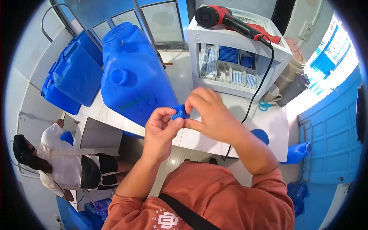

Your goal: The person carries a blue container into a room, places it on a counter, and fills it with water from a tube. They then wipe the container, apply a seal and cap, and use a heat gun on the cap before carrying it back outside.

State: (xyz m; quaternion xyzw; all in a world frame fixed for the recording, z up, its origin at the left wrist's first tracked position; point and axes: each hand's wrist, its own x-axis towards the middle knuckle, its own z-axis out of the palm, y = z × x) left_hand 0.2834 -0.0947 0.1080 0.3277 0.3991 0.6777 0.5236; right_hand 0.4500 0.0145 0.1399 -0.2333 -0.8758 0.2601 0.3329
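A blue ribbed bottle cap (178, 112) is pinched in front of me, above the white counter's front edge. My left hand (160, 130) grips the cap between thumb and forefinger from the left, palm turned up. From the right, my right hand (209, 113) closes its fingertips on the cap's other side; part of the cap is hidden behind them. Just beyond my left hand a large blue water jug (143, 82) with handwriting on it rests on the counter. The jug has a small spout and a wide opening at the top.
A red and black heat gun (214, 17) lies on a white shelf unit (194, 57); its cord hangs across the counter (274, 132). Teal scissors (265, 105), a mug (272, 94) and a tumbler (293, 90) stand right. More blue jugs (76, 74) are left, near another person (65, 161).
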